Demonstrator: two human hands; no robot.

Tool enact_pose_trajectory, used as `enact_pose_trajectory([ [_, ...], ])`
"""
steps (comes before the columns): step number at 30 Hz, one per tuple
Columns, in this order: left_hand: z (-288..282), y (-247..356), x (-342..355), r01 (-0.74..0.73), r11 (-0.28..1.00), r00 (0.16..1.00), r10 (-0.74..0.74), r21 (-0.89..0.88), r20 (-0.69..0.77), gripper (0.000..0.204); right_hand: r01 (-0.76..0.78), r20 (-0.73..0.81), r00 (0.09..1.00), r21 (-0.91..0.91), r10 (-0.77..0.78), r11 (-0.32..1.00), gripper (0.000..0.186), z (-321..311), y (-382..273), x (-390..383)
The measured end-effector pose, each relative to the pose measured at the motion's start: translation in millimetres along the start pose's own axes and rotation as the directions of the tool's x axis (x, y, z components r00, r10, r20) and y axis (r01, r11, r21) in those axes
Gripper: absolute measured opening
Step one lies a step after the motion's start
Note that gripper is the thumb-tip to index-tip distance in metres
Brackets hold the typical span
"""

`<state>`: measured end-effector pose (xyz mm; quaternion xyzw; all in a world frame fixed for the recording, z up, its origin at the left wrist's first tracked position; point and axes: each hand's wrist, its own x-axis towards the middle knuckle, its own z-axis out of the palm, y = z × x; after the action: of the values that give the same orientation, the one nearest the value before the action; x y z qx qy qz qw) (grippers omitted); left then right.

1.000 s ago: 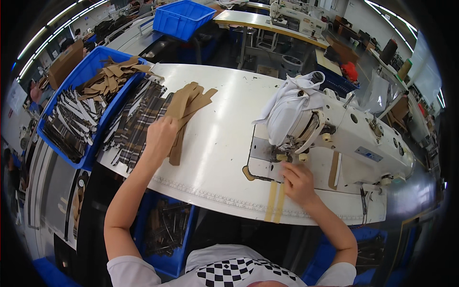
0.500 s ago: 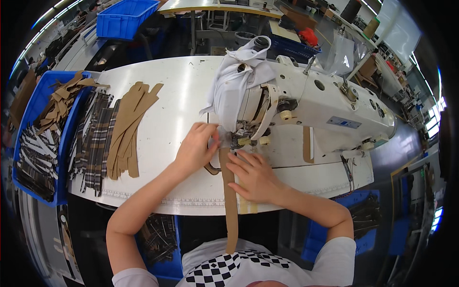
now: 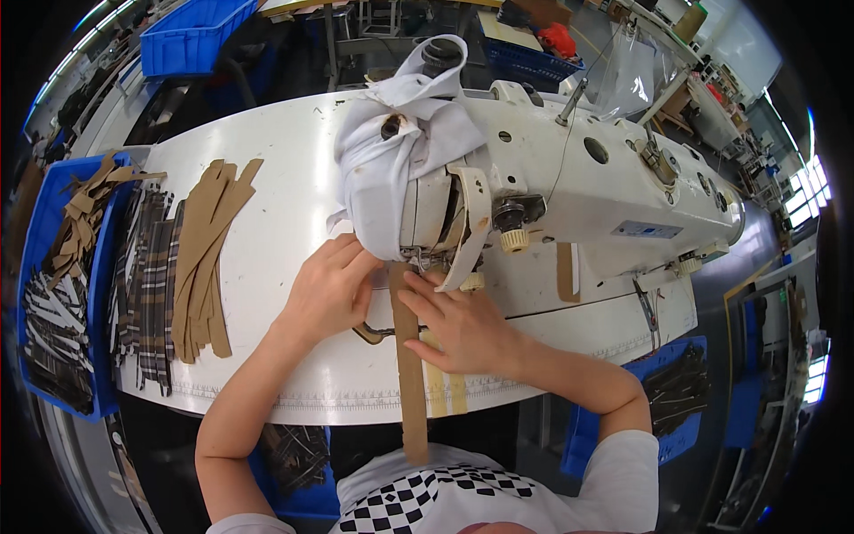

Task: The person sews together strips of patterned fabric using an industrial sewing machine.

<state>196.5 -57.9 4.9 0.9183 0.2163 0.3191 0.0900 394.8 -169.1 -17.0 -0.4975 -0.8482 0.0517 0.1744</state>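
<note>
A long tan fabric strip (image 3: 409,383) runs from under the head of a white sewing machine (image 3: 569,187) over the table's front edge to my lap. My right hand (image 3: 463,327) lies on the strip's right side, fingers stretched out and apart, with the fingertips close to the needle area. Left of the needle area, my left hand (image 3: 329,287) has its fingers curled and drawn together. Its fingertips are partly hidden by the machine head, so what they grip cannot be made out. White cloth (image 3: 400,151) is wrapped around the machine's left end.
Tan strips (image 3: 203,267) and plaid strips (image 3: 153,294) lie in piles on the left of the table (image 3: 276,178). Beside them a blue bin (image 3: 111,311) holds mixed strips. Small snips (image 3: 645,311) rest at the right. Another blue bin (image 3: 685,436) stands below the table.
The view has shifted, so the machine head appears larger and hides more of the needle area. My left fingers have come closer to the machine head. My right hand stays on the strip.
</note>
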Motion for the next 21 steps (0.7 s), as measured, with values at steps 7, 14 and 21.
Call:
enact_pose_trajectory([
  [7, 9.3, -6.6, -20.8, -0.039, 0.998, 0.997, 0.042, -0.052, 0.065, 0.026, 0.015, -0.03, 0.999, -0.097, -0.018, 0.995, 0.061, 3.4, -11.5, -0.1],
  [14, 30.7, 4.8, -7.9, -0.071, 0.988, 0.975, 0.097, -0.138, 0.198, 0.03, -0.05, -0.049, 0.998, -0.134, 0.044, 0.99, 0.061, 5.7, 1.2, -12.1],
  [21, 17.0, -1.6, -25.8, 0.002, 1.0, 0.982, 0.003, -0.029, 0.186, 0.031, 0.059, -0.547, 0.837, 0.074, -0.009, 0.995, 0.039, -39.3, -11.3, -41.1],
])
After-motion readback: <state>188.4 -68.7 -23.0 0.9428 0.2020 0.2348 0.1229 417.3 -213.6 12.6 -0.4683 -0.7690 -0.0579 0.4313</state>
